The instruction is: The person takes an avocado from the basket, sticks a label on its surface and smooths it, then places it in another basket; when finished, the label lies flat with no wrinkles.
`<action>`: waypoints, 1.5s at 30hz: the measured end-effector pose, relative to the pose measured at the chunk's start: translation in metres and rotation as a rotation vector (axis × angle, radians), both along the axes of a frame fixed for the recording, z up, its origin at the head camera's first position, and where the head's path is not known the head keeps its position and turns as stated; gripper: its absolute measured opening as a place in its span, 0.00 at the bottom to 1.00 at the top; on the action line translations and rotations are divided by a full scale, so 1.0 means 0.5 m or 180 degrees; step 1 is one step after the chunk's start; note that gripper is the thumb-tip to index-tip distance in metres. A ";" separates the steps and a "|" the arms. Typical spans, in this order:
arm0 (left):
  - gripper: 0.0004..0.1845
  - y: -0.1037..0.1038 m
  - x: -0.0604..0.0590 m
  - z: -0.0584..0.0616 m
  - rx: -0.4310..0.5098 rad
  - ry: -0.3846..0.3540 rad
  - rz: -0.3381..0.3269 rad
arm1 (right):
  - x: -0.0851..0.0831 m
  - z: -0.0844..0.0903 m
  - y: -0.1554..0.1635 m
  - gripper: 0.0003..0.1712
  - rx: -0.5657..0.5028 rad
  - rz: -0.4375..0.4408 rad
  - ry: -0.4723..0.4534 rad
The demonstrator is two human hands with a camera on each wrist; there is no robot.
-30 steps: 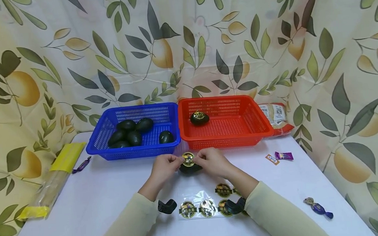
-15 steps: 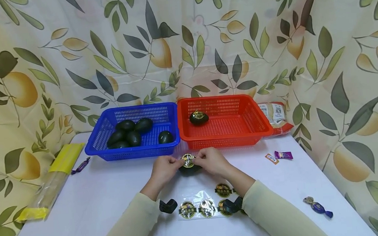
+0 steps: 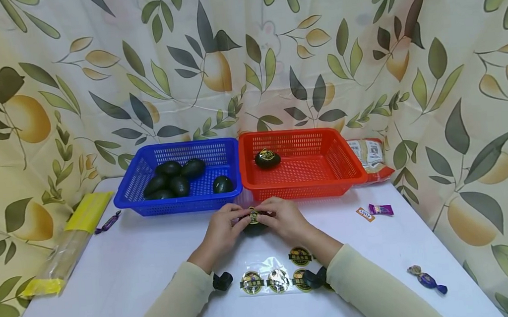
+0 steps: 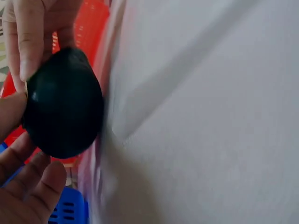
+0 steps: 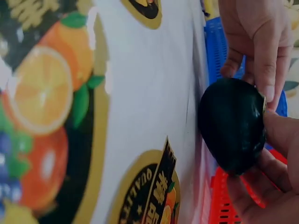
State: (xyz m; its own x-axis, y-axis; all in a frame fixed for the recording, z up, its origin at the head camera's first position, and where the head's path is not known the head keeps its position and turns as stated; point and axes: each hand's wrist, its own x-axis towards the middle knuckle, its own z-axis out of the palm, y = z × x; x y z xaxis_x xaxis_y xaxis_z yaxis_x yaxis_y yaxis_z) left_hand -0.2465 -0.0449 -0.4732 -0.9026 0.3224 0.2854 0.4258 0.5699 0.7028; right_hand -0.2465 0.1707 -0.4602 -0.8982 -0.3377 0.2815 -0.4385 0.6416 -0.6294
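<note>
In the head view a dark avocado [image 3: 254, 229] sits between my two hands, in front of the baskets. A round black-and-gold sticker [image 3: 253, 217] lies against it, partly covered by my thumbs. My left hand [image 3: 221, 233] holds the avocado from the left, and my right hand [image 3: 288, 221] from the right. Both wrist views show thumbs pressing at the sticker's edge, with the other fingers bent around the fruit's ends. Nearer me lies a clear sheet [image 3: 268, 264] with several similar stickers [image 3: 252, 282], partly hidden by the right wrist's camera mount.
Several avocados [image 3: 179, 186] lie in a blue basket [image 3: 186, 205] at the back left. Beside it, a red basket [image 3: 301, 190] holds one stickered avocado [image 3: 267, 159]. A bag [image 3: 370, 159], wrapped candies [image 3: 381, 209] and a long yellow-ended package [image 3: 70, 245] lie toward the table's sides.
My hands have drawn closer together over the avocado. Their fingers went from pinching the sticker's two edges to lying over and around the fruit, covering more of the sticker.
</note>
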 end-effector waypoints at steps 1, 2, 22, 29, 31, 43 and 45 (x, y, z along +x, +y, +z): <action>0.16 -0.001 -0.001 -0.001 -0.0055 0.0027 -0.0029 | 0.000 -0.001 -0.001 0.16 0.0010 0.0003 0.0001; 0.17 -0.002 -0.003 -0.001 -0.0095 0.0020 -0.0043 | 0.000 -0.001 -0.002 0.17 0.0029 -0.0001 -0.0010; 0.11 -0.014 -0.028 -0.011 0.0917 -0.1102 0.0109 | -0.031 -0.001 0.018 0.18 -0.0781 -0.0088 -0.1254; 0.12 -0.019 -0.030 -0.012 0.1533 -0.2013 0.0289 | -0.042 0.005 0.027 0.29 -0.0484 0.0105 -0.1633; 0.12 -0.019 -0.027 -0.011 0.1461 -0.1945 0.0319 | -0.043 0.007 0.024 0.31 -0.0405 0.0177 -0.1590; 0.15 -0.024 0.001 -0.003 0.1239 -0.1728 0.0205 | -0.012 0.009 0.000 0.33 0.0356 0.0721 -0.0739; 0.14 -0.024 0.004 -0.003 0.1171 -0.1735 0.0208 | -0.007 0.008 0.000 0.37 0.0428 0.0712 -0.0751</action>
State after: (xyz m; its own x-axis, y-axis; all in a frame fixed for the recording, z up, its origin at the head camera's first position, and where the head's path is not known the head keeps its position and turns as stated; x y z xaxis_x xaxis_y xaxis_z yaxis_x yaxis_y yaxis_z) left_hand -0.2448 -0.0571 -0.4748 -0.9633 0.2308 -0.1368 -0.0732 0.2642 0.9617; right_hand -0.2503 0.1704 -0.4564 -0.8328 -0.5534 0.0145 -0.4300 0.6301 -0.6466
